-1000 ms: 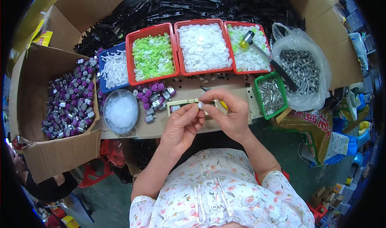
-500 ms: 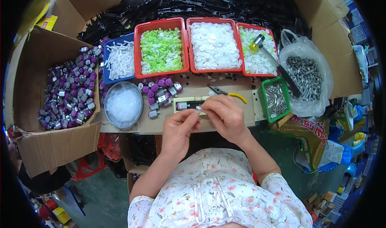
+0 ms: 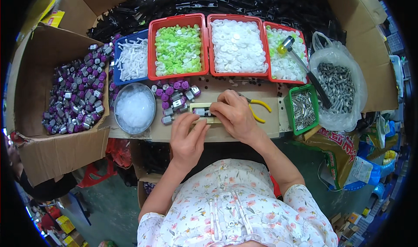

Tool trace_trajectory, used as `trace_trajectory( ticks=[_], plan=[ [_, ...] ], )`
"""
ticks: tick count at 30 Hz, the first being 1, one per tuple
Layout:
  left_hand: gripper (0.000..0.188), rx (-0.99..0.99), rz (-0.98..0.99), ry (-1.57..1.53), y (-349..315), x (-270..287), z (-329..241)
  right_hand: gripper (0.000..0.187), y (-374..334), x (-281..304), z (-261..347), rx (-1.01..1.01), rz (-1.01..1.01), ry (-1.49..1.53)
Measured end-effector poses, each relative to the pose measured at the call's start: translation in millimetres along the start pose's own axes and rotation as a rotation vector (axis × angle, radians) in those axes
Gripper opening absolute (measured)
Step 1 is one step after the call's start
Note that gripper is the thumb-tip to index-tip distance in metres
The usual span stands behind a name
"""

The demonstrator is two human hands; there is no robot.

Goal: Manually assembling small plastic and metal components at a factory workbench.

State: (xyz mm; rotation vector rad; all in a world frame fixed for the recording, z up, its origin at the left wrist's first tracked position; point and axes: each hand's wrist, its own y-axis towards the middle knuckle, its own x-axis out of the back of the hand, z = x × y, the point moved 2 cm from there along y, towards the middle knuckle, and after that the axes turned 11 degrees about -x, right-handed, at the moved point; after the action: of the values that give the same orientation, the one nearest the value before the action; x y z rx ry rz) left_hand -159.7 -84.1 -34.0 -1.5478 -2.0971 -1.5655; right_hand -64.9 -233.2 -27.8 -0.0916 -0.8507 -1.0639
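Observation:
A pale yellow block-like holder [image 3: 200, 105] lies on the cardboard-covered bench in front of me, with a small silver-and-purple motor [image 3: 199, 111] and a black part lying in it. Over its right end, my right hand [image 3: 236, 116] has thumb and fingers pressed together at the black part; whatever they pinch is hidden. My left hand [image 3: 187, 138] is by the holder's front left corner, fingers stretched and apart, with nothing visible in them. Behind my right hand lie pliers with yellow handles [image 3: 260, 110], partly covered by it. Loose purple-and-grey motors [image 3: 177, 94] are heaped just left of the holder.
Red trays of green-and-white [image 3: 150, 47] and white pieces [image 3: 210, 51] stand behind, beside a blue tray [image 3: 116, 75]. At left are a metal bowl [image 3: 135, 110] and a motor box [image 3: 65, 147]. A green basket [image 3: 300, 131], a hammer [image 3: 320, 90] and a bag [image 3: 359, 86] are at right.
Both hands came apart from their shared pinch over a small white piece. My right hand moved down onto the holder; my left spread its fingers by the holder's left side.

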Motion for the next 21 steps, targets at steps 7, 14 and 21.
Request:
trace_trajectory(
  ticks=[7,14,21],
  plan=[
    [0.037,-0.142,0.090,0.095,-4,-10,5,0.014,1,3,-1,0.009,0.036,0.003],
    [0.036,-0.204,0.094,0.128,-4,-12,9,0.013,6,4,-2,0.022,0.088,0.004],
    [0.035,-0.201,0.097,0.098,-5,-14,10,0.016,6,1,-3,0.021,0.070,0.000]
  ],
)
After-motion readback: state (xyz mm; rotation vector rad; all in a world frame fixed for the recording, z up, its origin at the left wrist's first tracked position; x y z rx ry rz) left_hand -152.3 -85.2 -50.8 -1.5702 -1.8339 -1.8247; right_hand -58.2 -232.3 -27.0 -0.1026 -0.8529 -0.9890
